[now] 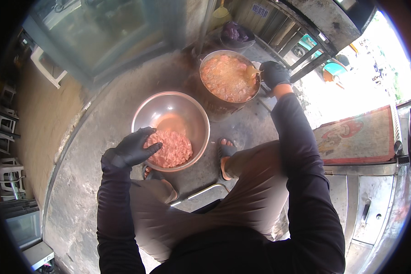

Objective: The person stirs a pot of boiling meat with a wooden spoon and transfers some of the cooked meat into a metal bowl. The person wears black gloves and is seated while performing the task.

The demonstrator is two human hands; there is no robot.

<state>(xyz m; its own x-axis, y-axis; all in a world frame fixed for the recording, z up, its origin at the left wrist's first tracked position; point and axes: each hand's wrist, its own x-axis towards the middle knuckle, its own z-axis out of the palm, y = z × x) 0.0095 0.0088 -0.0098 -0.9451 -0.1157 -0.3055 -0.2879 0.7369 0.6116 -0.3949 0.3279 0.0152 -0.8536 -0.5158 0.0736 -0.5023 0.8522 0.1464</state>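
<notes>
My left hand point(136, 145), in a black glove, reaches over the near left side of a wide metal bowl point(197, 123). Its fingers are apart, beside a mound of pink ground meat point(171, 150); whether they touch the meat I cannot tell. Beyond the bowl to the right stands a deep pot point(223, 106) full of bubbling, orange-brown liquid with chunks point(227, 75). At the pot's right rim my right hand point(275, 74), also gloved in black, is closed round the handle of a yellowish ladle or spoon point(252, 71), which dips into the liquid.
A dark container with a purple plastic bag point(235, 32) stands behind the pot. A glass-fronted cabinet point(100, 32) rises at the far left. Metal drawers point(370, 208) and a worn board point(358, 137) are on the right. White plastic stools point(9, 171) line the left edge.
</notes>
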